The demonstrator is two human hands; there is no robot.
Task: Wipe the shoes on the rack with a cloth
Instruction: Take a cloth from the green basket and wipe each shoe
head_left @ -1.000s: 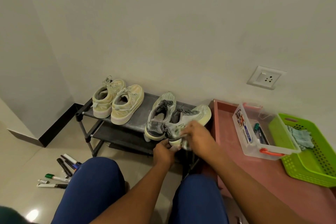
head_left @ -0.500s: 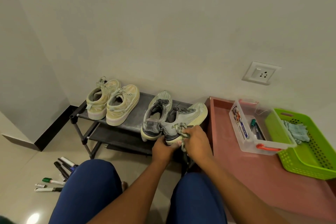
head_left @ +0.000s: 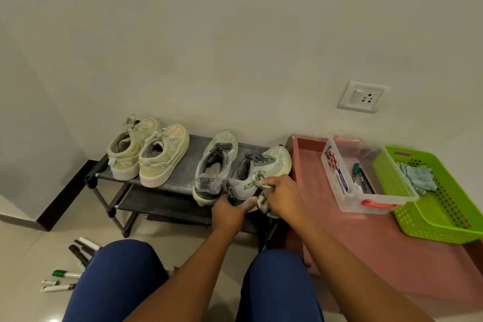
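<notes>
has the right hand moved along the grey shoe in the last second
Yes. The right hand with the cloth slid back from mid-shoe toward the heel of the grey shoe, nearer the rack's front edge.

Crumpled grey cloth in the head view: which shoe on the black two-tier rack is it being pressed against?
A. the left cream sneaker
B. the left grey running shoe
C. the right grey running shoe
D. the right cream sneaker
C: the right hand grips the crumpled grey cloth against the heel of the right grey running shoe, which the left hand steadies on the black two-tier rack.
</notes>
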